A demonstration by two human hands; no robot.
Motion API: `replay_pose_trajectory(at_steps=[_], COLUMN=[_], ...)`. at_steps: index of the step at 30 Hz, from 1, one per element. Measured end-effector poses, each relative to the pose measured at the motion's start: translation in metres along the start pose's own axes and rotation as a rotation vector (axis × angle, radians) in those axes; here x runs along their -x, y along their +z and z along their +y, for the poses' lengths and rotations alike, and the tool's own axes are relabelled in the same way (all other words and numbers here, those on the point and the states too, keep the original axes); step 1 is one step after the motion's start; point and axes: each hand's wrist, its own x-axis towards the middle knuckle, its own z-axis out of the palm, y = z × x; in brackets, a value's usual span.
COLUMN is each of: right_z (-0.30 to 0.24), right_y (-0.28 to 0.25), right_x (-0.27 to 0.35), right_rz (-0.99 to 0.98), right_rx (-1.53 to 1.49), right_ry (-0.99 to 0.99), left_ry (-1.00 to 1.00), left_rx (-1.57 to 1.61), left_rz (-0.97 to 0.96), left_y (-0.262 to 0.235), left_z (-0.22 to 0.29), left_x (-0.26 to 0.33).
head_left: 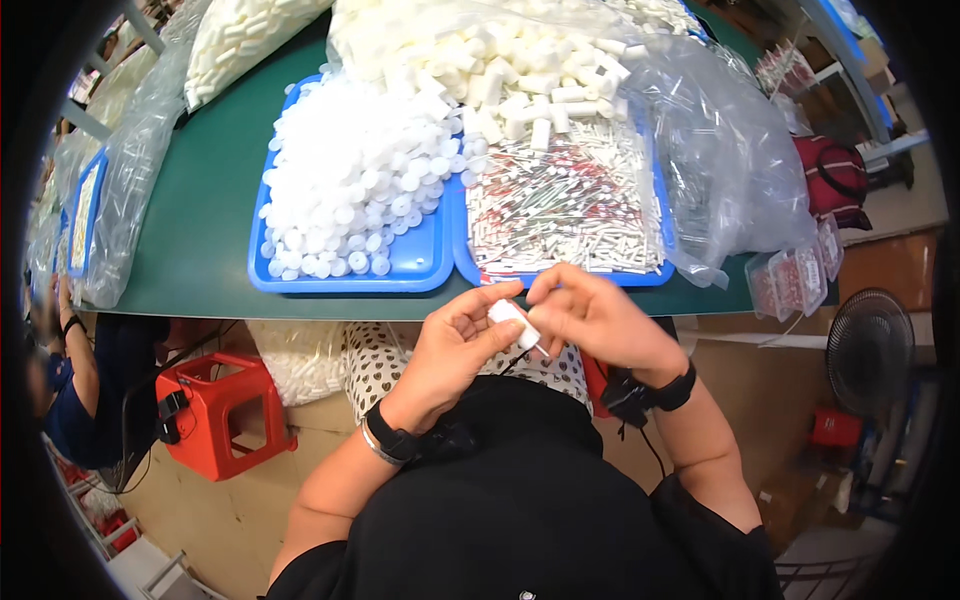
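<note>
1. Pinching a short white plastic cylinder [507, 315] between thumb and fingers, the left hand [447, 345] has it tilted just in front of the body, a thin pale stick [542, 350] jutting from its near end
2. Curled beside that cylinder, the right hand [600, 318] has bent fingers; whether they grasp anything, I cannot tell
3. Ahead of the left hand, a blue plastic tray [415, 258] bears translucent white round caps [350, 170]
4. Ahead of the right hand on the green desk [200, 230], thin white-and-red sticks [550, 210] lie heaped, more white cylinders [550, 90] beyond
</note>
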Motion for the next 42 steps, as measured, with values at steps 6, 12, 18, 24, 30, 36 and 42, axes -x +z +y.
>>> replay_pose_trajectory(at_steps=[6, 12, 18, 24, 30, 36, 42], right_z=[-0.003, 0.008, -0.017, -0.006, 0.012, 0.027, 0.031], right_y=[-0.118, -0.146, -0.071, 0.012, 0.037, 0.04, 0.042], right_x=[-0.001, -0.004, -0.001, 0.005, -0.002, -0.012, -0.02], right_rz=[0.924, 0.891, 0.694, 0.122, 0.207, 0.252, 0.13], right_rx=[1.597, 1.599, 1.044, 0.928, 0.729, 0.681, 0.742], right_ry=[-0.252, 0.119, -0.434, -0.529, -0.457, -0.577, -0.761], left_ry=[-0.026, -0.056, 0.015, 0.061, 0.15, 0.279, 0.276], left_rx=[0.226, 0.256, 0.31, 0.309, 0.148, -0.175, -0.058], left_rz=[-0.01, -0.075, -0.03, 0.055, 0.108, 0.179, -0.046], left_y=[-0.007, -0.004, -0.009, -0.004, -0.008, -0.007, -0.002], left_z=[-0.01, -0.003, 0.004, 0.004, -0.008, -0.017, -0.019], left_x=[-0.003, -0.003, -0.006, -0.007, -0.005, -0.001, -0.001])
